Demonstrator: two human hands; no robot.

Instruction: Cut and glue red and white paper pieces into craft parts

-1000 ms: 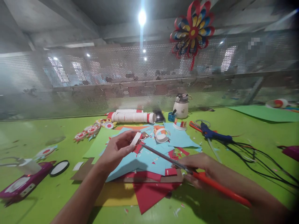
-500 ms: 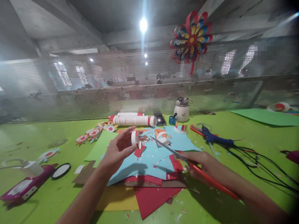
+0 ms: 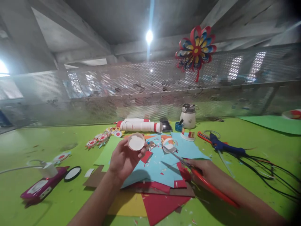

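Raised over the paper pile, my left hand [image 3: 123, 160] is closed round a small white paper cup bottom [image 3: 136, 142], a shallow piece whose round white face is turned toward me. My right hand [image 3: 204, 171] grips a pair of red-handled scissors [image 3: 199, 176], blades pointing left and away over the blue paper [image 3: 157, 169]. The blades look nearly closed. Just beyond their tips lies a cut piece of paper cup [image 3: 169, 147] with orange and white on it. Scraps of red and white paper are scattered below both hands.
A blue glue gun [image 3: 221, 144] with black cords lies on the right. Behind the papers are white-and-red paper tubes [image 3: 138, 126], a blue jar [image 3: 178, 126] and a white bottle [image 3: 188, 118]. On the left sit a purple power strip [image 3: 44, 185] and a round black-rimmed disc [image 3: 72, 173].
My left hand has turned the cup bottom from edge-on to show its round face. The scissors stay in my right hand, and the whole view has shifted slightly.
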